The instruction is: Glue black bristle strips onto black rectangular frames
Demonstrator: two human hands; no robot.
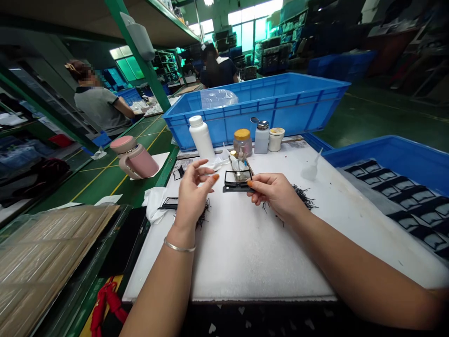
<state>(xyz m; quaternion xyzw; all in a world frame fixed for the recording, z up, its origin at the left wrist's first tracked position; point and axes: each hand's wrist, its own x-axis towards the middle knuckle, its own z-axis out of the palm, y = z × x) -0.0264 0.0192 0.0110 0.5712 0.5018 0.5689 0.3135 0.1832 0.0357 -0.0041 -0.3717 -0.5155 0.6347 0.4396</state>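
Between the thumb and fingers of my right hand [271,192] is a black plastic frame [238,186] with a rectangular opening, held above the white work surface [252,262]. My left hand [196,189] is raised just left of the frame, fingers apart and apparently holding nothing. A second black frame [169,204] rests on a white cloth [154,206] by my left wrist. Another small black piece [178,173] lies farther back on the left. Thin black strips [305,196] are heaped beside my right hand, and more dark strips [203,214] show beside my left wrist.
Behind my hands stand a white bottle [202,138], a yellow-lidded jar [242,142], a pump bottle [262,138] and a small tub [276,139]. A large blue crate [252,112] is beyond them. Another crate [396,145] holds frames at right. A pink mug [136,159] stands left. Two people work farther back.
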